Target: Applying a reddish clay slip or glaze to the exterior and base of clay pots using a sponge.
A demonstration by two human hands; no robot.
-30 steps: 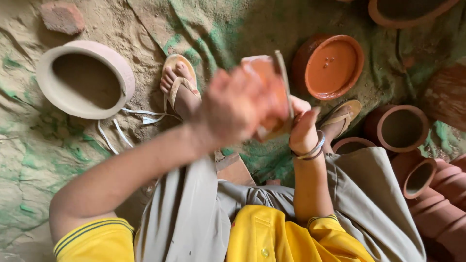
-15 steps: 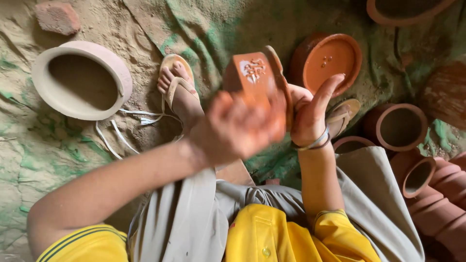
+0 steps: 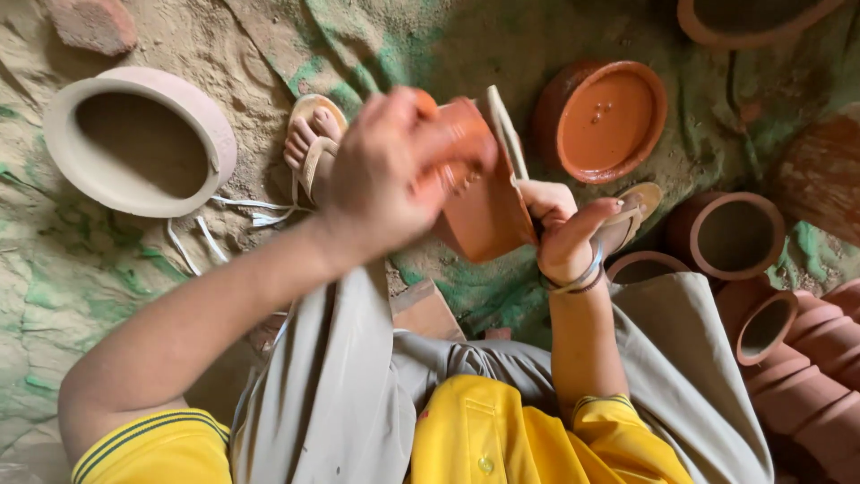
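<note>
I sit on the ground holding a small terracotta clay piece [image 3: 488,215], box-like with a flat side, up in front of me. My right hand [image 3: 564,233], with bangles on the wrist, grips it from behind and below. My left hand [image 3: 385,175] is blurred, its fingers curled over the piece's front face and top. A thin pale strip [image 3: 504,130] runs along the piece's far edge. The front face is hidden by my left hand.
A pale unfired pot [image 3: 139,143] stands at left, an orange bowl [image 3: 600,121] beyond the piece. Terracotta pots [image 3: 726,233] cluster at right, with another pot [image 3: 743,18] at the top. My sandalled feet [image 3: 309,143] rest on sandy, green-stained sheeting. A wooden block [image 3: 425,309] lies between my knees.
My left hand has swept back up over the piece's front, covering a pale pattern that showed half a second ago. The piece has tilted slightly; my right hand keeps its hold.
</note>
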